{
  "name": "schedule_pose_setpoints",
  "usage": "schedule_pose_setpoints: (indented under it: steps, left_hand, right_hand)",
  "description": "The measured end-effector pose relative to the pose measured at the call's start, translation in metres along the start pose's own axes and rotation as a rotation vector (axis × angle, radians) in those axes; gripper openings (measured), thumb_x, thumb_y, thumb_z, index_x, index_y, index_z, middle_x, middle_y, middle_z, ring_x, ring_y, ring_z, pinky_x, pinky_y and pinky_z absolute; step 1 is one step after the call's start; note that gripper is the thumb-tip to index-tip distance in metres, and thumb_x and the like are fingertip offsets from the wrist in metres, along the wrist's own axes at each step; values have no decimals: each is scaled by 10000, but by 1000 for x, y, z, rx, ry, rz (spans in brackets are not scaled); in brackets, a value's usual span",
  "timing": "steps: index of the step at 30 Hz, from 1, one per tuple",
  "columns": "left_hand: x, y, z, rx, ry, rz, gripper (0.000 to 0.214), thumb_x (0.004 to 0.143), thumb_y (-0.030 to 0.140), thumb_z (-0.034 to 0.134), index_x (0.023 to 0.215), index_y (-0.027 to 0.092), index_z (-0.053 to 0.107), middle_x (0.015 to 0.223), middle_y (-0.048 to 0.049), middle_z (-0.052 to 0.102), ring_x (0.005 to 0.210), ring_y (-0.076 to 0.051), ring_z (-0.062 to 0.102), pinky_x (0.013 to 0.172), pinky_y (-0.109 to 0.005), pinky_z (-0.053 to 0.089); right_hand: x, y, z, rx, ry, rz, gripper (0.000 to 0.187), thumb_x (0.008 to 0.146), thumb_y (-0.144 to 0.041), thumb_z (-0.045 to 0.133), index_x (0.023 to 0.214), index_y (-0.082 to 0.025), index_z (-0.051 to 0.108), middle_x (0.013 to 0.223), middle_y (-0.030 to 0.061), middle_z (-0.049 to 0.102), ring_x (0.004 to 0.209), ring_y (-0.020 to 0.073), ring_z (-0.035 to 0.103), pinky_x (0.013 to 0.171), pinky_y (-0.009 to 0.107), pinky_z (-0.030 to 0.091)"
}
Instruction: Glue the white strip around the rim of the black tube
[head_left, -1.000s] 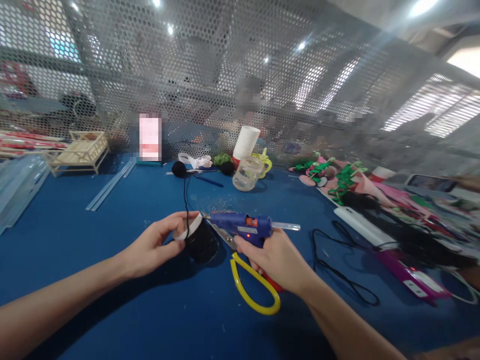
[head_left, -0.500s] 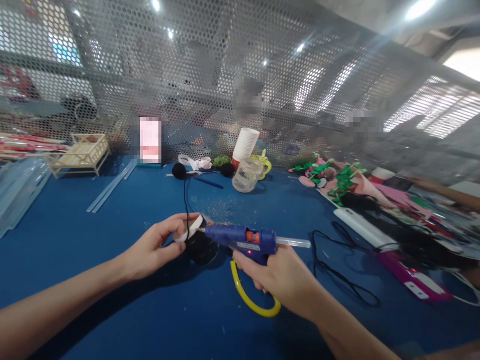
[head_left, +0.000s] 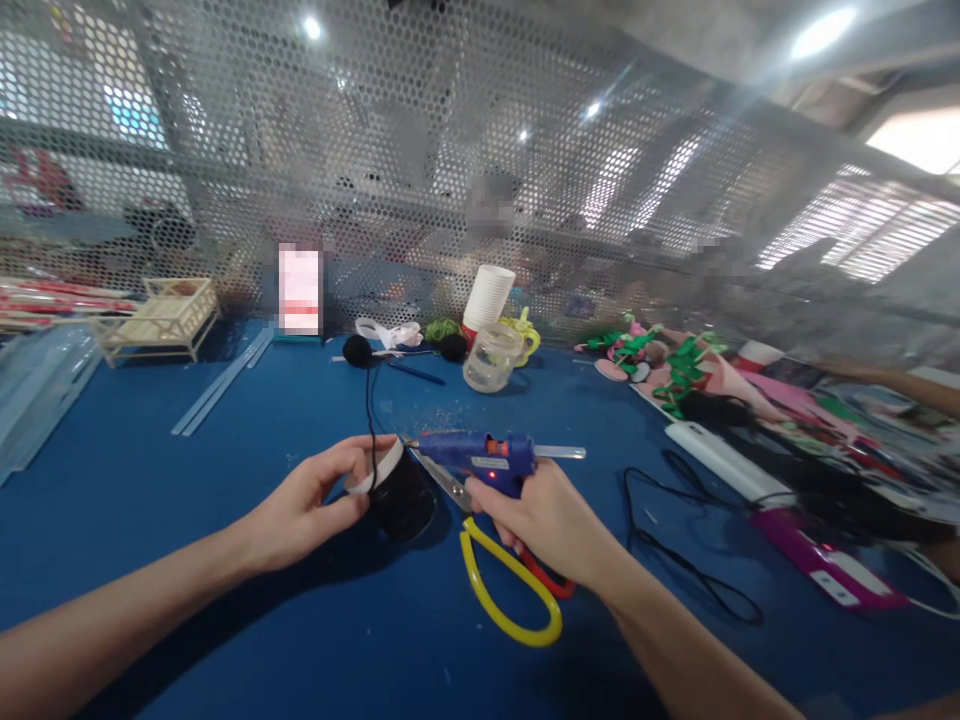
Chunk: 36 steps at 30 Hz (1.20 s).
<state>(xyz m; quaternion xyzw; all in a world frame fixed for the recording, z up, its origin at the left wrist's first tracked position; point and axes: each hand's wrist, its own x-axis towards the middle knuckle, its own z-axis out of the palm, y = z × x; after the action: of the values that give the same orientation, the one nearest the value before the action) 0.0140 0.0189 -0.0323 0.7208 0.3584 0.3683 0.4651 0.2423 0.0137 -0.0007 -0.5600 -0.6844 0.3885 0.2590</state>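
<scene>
Head view: left fingers pinching one white-rimmed black cup, mid-counter; right fingers gripping one blue glue gun, nozzle just by its rim, which I should hold steady, clear of the left fingertips.

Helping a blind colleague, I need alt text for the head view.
The right hand holds a blue glue gun, its tip near the white rim of a black cup in the left hand. Scissors lie on the blue table.
</scene>
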Motion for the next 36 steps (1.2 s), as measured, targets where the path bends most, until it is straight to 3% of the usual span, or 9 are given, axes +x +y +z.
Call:
schedule_pose_setpoints:
  steps: [5,9,12,20,25,27,30,33,36]
  left_hand:
    - [1,3,0,33,9,-3,158,759,209,481,630,177,395,1224,-132,488,1141,-272,433,921,-396,330]
    - [1,7,1,123,21,26,139,740,170,469,630,179,385,1220,-147,484,1127,-271,444,903,-389,348]
    - [-1,12,1,206,31,69,122,728,141,450,638,181,378,1232,-158,469,1122,-266,446,897,-395,352]
    - [-3,25,3,364,6,111,106,702,110,422,641,184,378,1208,-158,485,1101,-250,468,861,-372,387]
    - [-5,27,5,433,-61,135,124,684,84,417,624,186,382,1107,-138,535,1136,-252,440,815,-335,418]
    - [-5,27,5,445,-75,156,119,686,79,413,632,184,390,1091,-135,533,1129,-246,441,829,-336,411]
    - [-5,27,5,481,-82,177,103,681,81,414,647,177,400,1076,-123,513,1021,-218,491,820,-323,411]
    - [-4,29,5,520,-71,176,109,670,76,407,632,177,396,853,-59,518,798,-160,509,718,-270,433]
    - [-3,29,6,516,-62,179,115,670,76,402,613,176,394,728,-19,470,689,-135,469,656,-244,426]
  right_hand:
    - [9,6,-3,39,13,-6,326,742,-310,516,451,-172,468,337,-46,438,330,71,432,430,205,401]
    - [26,17,-8,204,202,36,117,663,-250,604,620,-167,534,385,-60,492,373,80,453,426,199,385]
    - [44,29,-10,207,295,72,97,672,-246,589,652,-156,558,599,12,624,508,102,550,490,206,429]
    - [75,59,-8,-53,320,122,332,774,-295,484,462,-182,471,470,46,557,382,131,508,414,266,411]
    - [61,28,-7,-237,392,-69,246,702,-220,595,475,-183,508,779,132,608,867,270,558,735,377,420]
    - [50,5,0,-245,335,-185,177,739,-272,572,584,-186,586,877,90,608,909,222,542,796,340,404]
    - [40,-25,17,-170,86,-441,271,823,-318,467,679,-166,638,958,77,600,924,171,550,843,301,386]
    - [40,-39,35,-114,-82,-463,339,839,-313,442,613,-139,626,999,113,587,1017,192,512,896,321,347]
    - [44,-40,42,86,-231,-394,251,812,-234,486,613,-146,611,1014,104,578,1087,185,476,879,305,371]
